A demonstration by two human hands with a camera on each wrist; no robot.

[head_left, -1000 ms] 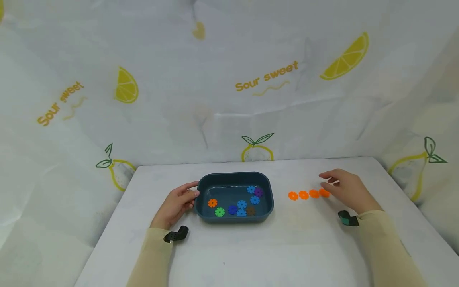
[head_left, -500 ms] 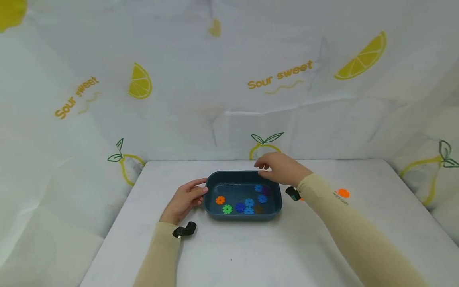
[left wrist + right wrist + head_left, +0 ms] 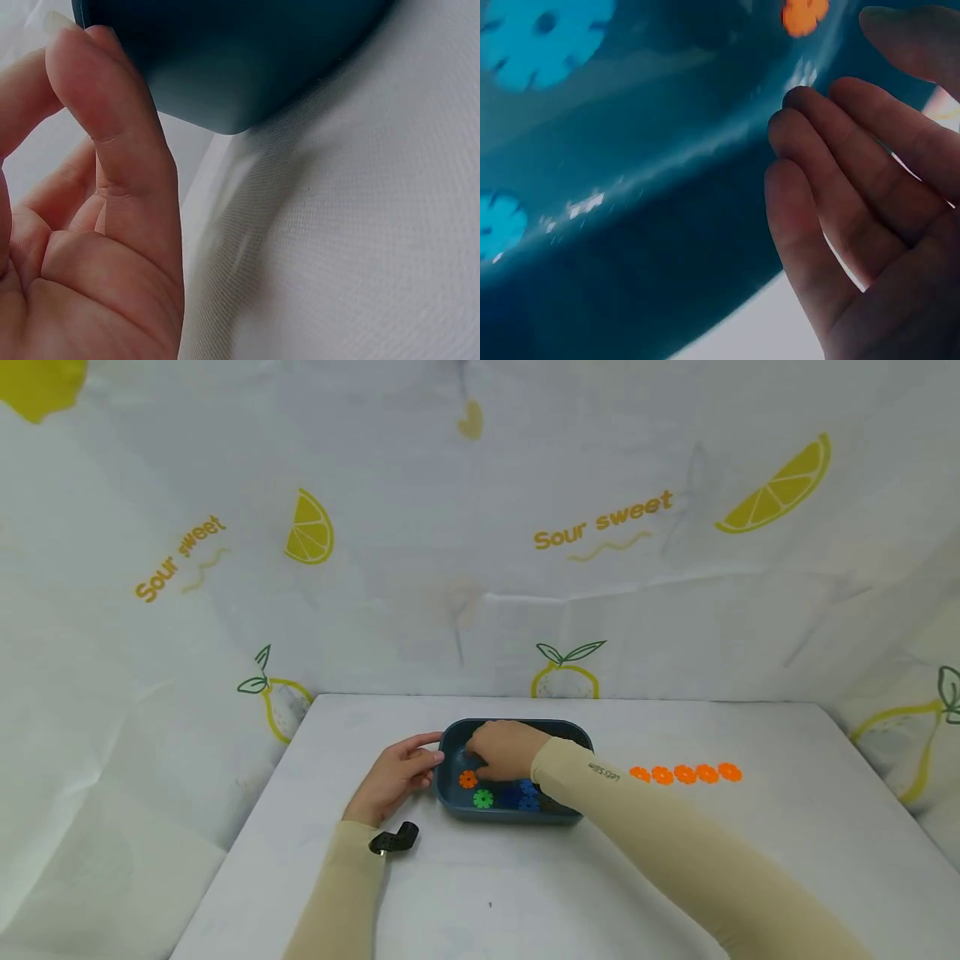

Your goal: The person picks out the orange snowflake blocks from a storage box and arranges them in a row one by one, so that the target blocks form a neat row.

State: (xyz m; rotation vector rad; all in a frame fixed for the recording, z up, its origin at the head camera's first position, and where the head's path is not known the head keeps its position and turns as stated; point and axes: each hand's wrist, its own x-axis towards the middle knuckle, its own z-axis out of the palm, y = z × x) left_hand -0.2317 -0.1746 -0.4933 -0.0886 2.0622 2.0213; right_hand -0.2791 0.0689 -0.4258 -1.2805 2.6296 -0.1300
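Observation:
A dark blue-green tray point(image 3: 487, 815) stands on the white table, holding several notched, flower-shaped plastic discs. My left hand point(image 3: 393, 779) grips the tray's left end, thumb and index finger at the rim, as the left wrist view shows close up. Inside the tray, my right hand point(image 3: 510, 750) reaches down with loosely bent fingers and nothing between them. Just past its fingertips lies an orange disc point(image 3: 468, 779), with a green disc point(image 3: 483, 798) nearer the front wall. Blue discs point(image 3: 544, 37) show in the right wrist view; the right hand and sleeve hide part of the tray.
To the right of the tray, several orange discs point(image 3: 685, 774) lie in a straight row, the nearest one partly behind the right sleeve point(image 3: 652, 810). Behind the table hangs a white cloth point(image 3: 420, 568) printed with lemons.
From above the row of orange discs, my right hand has moved left over the tray and down into it. Another orange disc now shows in the row. My left hand stays at the tray.

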